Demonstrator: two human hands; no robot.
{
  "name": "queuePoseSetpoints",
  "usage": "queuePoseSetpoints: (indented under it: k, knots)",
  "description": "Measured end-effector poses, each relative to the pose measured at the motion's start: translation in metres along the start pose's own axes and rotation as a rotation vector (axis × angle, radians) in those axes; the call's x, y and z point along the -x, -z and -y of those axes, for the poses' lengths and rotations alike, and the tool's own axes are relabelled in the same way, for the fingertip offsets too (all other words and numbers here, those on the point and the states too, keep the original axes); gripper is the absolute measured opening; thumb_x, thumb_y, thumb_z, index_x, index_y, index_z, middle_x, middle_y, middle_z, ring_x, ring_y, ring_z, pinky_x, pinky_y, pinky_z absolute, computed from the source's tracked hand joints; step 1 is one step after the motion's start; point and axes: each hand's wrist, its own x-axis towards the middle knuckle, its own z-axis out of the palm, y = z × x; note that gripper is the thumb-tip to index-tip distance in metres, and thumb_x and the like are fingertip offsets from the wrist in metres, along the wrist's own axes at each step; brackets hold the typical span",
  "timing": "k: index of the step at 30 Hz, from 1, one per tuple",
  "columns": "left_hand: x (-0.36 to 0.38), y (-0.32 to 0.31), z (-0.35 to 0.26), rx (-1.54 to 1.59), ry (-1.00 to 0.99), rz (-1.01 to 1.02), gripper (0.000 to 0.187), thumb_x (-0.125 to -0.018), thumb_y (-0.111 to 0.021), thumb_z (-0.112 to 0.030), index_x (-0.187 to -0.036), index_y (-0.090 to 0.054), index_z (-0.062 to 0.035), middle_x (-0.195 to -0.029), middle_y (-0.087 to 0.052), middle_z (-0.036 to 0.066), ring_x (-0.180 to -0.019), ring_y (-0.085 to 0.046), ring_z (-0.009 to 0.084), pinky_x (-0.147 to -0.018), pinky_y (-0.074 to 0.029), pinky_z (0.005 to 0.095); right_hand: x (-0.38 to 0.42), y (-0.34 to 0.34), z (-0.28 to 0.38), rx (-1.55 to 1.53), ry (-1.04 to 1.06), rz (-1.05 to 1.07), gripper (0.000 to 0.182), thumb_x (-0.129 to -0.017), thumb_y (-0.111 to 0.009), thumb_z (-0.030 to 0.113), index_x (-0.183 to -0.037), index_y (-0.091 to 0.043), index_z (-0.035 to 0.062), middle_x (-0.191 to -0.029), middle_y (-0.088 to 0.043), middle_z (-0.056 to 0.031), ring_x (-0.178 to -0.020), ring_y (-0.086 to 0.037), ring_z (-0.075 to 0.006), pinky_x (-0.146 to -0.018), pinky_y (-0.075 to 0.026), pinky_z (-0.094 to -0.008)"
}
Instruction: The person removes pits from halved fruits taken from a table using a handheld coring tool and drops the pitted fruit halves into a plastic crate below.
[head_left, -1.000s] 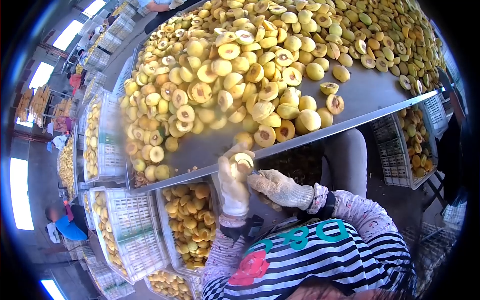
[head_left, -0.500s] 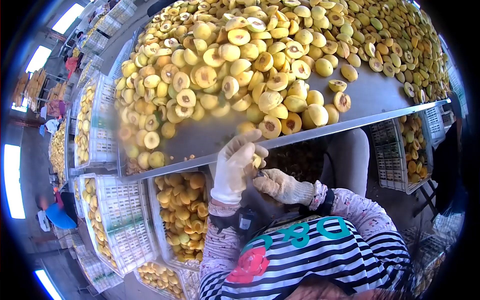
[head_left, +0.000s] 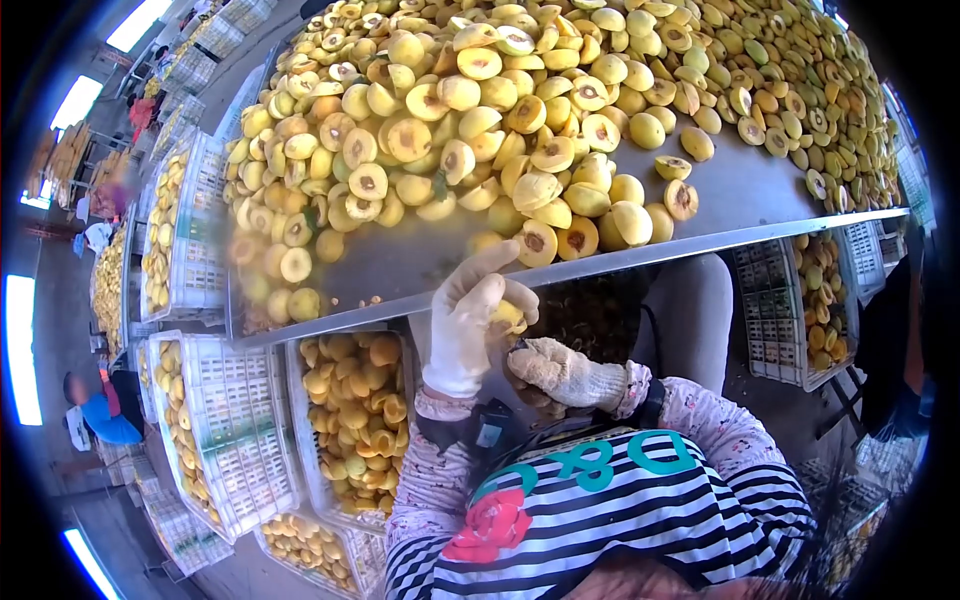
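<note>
My left hand [head_left: 468, 320], in a white glove, is closed round a yellow peach half [head_left: 508, 318] just below the table's front edge. Its index finger points up past the metal rim. Slightly lower and to the right, my right hand [head_left: 570, 372] wears a thick, stained knit glove, its fingers curled shut. Something dark shows at its fingertips, too small to identify. A small gap separates the two hands. Beyond them, a big heap of halved yellow peaches [head_left: 450, 120], many with pits showing, covers much of the metal table [head_left: 400, 270].
Below the table's left side stands a crate of peach halves [head_left: 350, 430], beside a white plastic crate [head_left: 240, 430]. Another crate [head_left: 790, 310] stands at the right. Under my hands lies a dark pile of scraps [head_left: 590, 315]. A person in blue [head_left: 112, 418] is at far left.
My hands have drawn apart, the right one slightly lower. The peach half in my left hand is now more exposed. The whole view has shifted a little.
</note>
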Motion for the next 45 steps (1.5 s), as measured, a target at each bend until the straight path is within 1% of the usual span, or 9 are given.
queuePoseSetpoints:
  k: [12,18,22,26,29,33,35,38,45]
  knots:
    - [-0.003,-0.005,0.012,0.331,0.03,-0.173,0.032,-0.102,-0.041,-0.017,-0.119,-0.06,0.0016,-0.079,-0.067,0.017,-0.065,-0.063,0.0262,-0.061,-0.053,0.0346,-0.02,0.009,-0.022,-1.171,-0.23,0.822,0.055,-0.094,-0.046,0.069,-0.087,-0.05,0.0145,-0.051,-0.04,0.0068,-0.039,-0.036,-0.0067,-0.038,-0.032,-0.0231]
    - [0.003,0.039,0.018,0.605,0.031,-0.393,0.027,-0.103,-0.041,-0.017,-0.114,-0.058,0.0013,-0.082,-0.068,0.018,-0.064,-0.064,0.0291,-0.059,-0.055,0.0407,-0.003,0.045,-0.037,-0.604,-0.07,0.573,0.059,-0.095,-0.045,0.066,-0.069,-0.051,0.0134,-0.049,-0.043,0.0019,-0.04,-0.042,-0.019,-0.039,-0.035,-0.032]
    - [0.065,0.124,0.0,0.038,-0.478,-0.492,0.029,-0.101,-0.048,-0.018,-0.112,-0.058,0.0071,-0.084,-0.07,0.021,-0.065,-0.066,0.0258,-0.058,-0.055,0.0337,0.0,0.012,-0.011,0.153,-0.316,-0.168,0.039,-0.098,-0.056,0.047,-0.082,-0.05,0.0124,-0.058,-0.043,0.0022,-0.043,-0.039,-0.0104,-0.038,-0.035,-0.0278]
    - [0.098,0.31,0.022,-0.695,-0.726,-1.193,0.019,-0.101,-0.05,-0.014,-0.112,-0.06,-0.0016,-0.103,-0.066,0.015,-0.087,-0.064,0.0212,-0.076,-0.053,0.0344,-0.007,-0.003,-0.007,0.216,-0.227,-0.382,0.033,-0.099,-0.058,0.043,-0.088,-0.05,0.0131,-0.061,-0.044,0.0025,-0.044,-0.039,-0.0084,-0.039,-0.032,-0.0239]
    - [0.135,0.415,0.059,-1.389,0.282,-1.559,0.032,-0.093,-0.057,-0.015,-0.121,-0.054,-0.0009,-0.127,-0.057,0.023,-0.115,-0.056,0.0439,-0.095,-0.048,0.0499,-0.017,-0.007,-0.011,0.272,-0.276,-0.387,0.032,-0.1,-0.057,0.042,-0.09,-0.05,0.0131,-0.061,-0.045,0.0022,-0.044,-0.039,-0.0089,-0.039,-0.033,-0.0237]
    - [0.135,0.423,0.041,-1.684,0.447,-1.406,0.042,-0.086,-0.065,-0.018,-0.121,-0.052,-0.0006,-0.127,-0.054,0.021,-0.113,-0.055,0.043,-0.098,-0.045,0.0496,-0.016,-0.005,-0.011,0.152,-0.217,-0.371,0.027,-0.101,-0.054,0.036,-0.09,-0.05,0.012,-0.062,-0.046,0.0019,-0.045,-0.039,-0.0088,-0.041,-0.033,-0.0241]
    - [0.109,0.321,-0.009,-1.455,-0.445,-1.246,0.009,-0.08,-0.059,0.001,-0.088,-0.056,-0.0023,-0.096,-0.056,0.016,-0.09,-0.057,0.0335,-0.077,-0.048,0.0463,-0.019,-0.002,-0.01,0.075,-0.166,-0.393,0.026,-0.101,-0.055,0.035,-0.089,-0.049,0.012,-0.062,-0.045,0.0023,-0.046,-0.04,-0.0085,-0.041,-0.033,-0.0243]
    - [0.044,0.151,-0.049,-1.198,-0.828,-0.66,0.014,-0.087,-0.06,0.004,-0.099,-0.064,0.0004,-0.099,-0.067,0.01,-0.081,-0.062,0.0173,-0.072,-0.051,0.0291,-0.012,-0.004,-0.009,0.011,-0.308,-0.379,0.027,-0.1,-0.056,0.037,-0.091,-0.05,0.0123,-0.062,-0.044,0.0031,-0.046,-0.04,-0.0077,-0.041,-0.032,-0.0239]
    - [-0.085,0.035,-0.024,-1.762,-0.139,0.175,0.055,-0.075,-0.081,-0.037,-0.12,-0.064,-0.0104,-0.113,-0.062,0.016,-0.106,-0.062,0.0354,-0.089,-0.051,0.0451,0.025,0.014,0.003,0.011,-0.062,-0.37,0.036,-0.098,-0.056,0.044,-0.083,-0.057,0.0114,-0.065,-0.054,0.0015,-0.045,-0.045,-0.0073,-0.041,-0.033,-0.0233]
